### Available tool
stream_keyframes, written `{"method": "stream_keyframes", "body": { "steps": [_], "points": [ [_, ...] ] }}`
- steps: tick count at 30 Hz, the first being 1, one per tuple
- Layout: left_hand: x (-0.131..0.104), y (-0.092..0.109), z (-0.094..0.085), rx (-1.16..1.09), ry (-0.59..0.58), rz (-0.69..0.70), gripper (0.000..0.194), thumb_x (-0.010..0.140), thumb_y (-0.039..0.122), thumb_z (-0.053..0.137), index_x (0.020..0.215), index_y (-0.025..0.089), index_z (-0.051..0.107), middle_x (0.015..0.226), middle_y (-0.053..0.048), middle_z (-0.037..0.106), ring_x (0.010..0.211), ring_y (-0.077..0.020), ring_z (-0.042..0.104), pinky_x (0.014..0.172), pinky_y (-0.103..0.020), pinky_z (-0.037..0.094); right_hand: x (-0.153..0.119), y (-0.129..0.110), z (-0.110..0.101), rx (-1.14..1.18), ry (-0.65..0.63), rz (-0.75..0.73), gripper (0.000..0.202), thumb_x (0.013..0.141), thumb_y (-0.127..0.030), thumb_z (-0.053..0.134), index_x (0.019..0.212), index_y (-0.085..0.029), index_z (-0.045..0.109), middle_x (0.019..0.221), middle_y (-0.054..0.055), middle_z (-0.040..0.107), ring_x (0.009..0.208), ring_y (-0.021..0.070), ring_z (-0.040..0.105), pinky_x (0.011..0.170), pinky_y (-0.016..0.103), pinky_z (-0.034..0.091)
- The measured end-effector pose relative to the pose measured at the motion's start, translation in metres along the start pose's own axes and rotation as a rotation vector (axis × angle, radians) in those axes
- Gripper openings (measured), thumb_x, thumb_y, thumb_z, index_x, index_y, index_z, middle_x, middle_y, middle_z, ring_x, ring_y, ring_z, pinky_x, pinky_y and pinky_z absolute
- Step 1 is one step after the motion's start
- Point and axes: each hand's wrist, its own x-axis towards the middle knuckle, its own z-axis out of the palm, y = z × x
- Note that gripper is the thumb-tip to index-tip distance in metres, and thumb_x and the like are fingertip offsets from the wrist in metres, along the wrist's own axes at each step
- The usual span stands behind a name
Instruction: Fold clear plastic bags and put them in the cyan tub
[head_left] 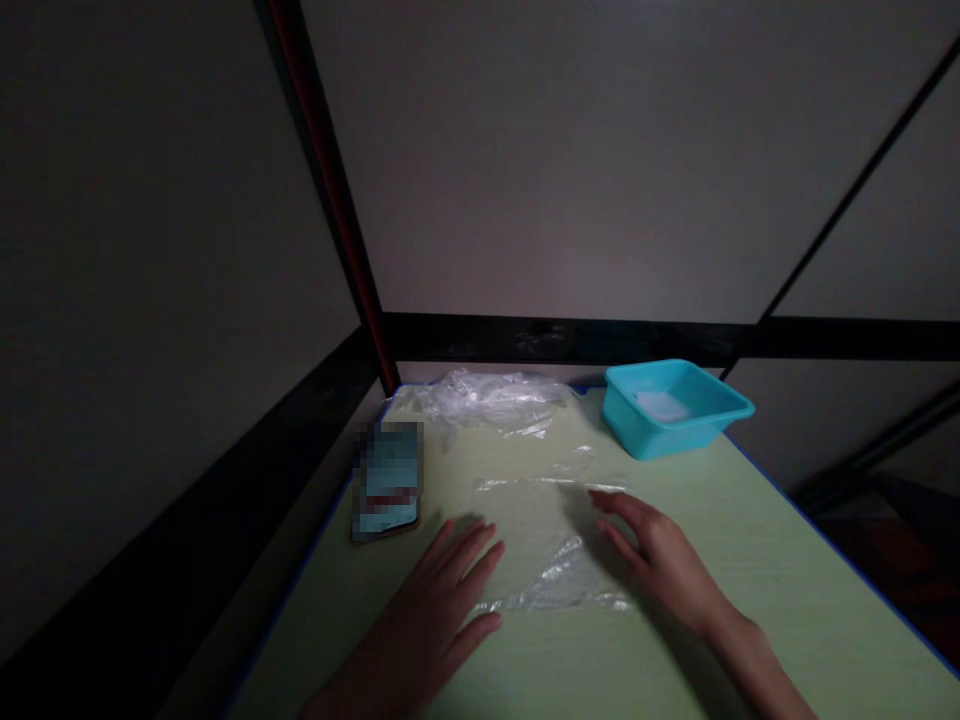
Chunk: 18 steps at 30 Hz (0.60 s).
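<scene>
A clear plastic bag point(547, 545) lies flat on the pale green table, its edges and a crease catching the light. My left hand point(454, 600) is at the bag's left edge, fingers spread and holding nothing. Over the right side of the bag is my right hand point(656, 550), thumb and fingers apart, nothing visible between them. Whether either hand touches the plastic I cannot tell.
Crumpled clear plastic bags point(495, 398) lie along the back of the table point(750, 560). At the back right stands a turquoise basin point(645, 430) with a white item point(662, 405) inside. A phone point(390, 485), partly blurred, rests at the left edge. Walls point(562, 180) stand behind and left.
</scene>
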Motion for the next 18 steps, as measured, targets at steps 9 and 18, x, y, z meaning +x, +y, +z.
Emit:
{"method": "stream_keyframes", "body": {
  "steps": [9,18],
  "points": [
    [0.086,-0.007,0.009,-0.206,-0.029,0.192,0.024,0.077,0.019,0.054,0.1,0.021,0.057,0.106,-0.004,0.057,0.1,-0.0178,0.05,0.089,-0.033,0.038,0.077,0.052,0.033,-0.033,0.271,0.268,0.02,0.075,-0.022,0.047,0.09,-0.012,0.054,0.087,0.011,0.055,0.072,0.0192,0.056,0.067,0.031,0.043],
    [0.094,-0.016,0.02,-0.377,-0.007,0.159,0.02,0.075,0.011,0.051,0.09,0.021,0.06,0.098,-0.003,0.058,0.095,-0.0165,0.05,0.087,-0.031,0.038,0.08,0.06,0.039,0.159,0.263,0.237,0.012,0.075,-0.027,0.045,0.068,-0.018,0.049,0.071,0.005,0.055,0.068,0.0178,0.054,0.064,0.029,0.043]
  ]
}}
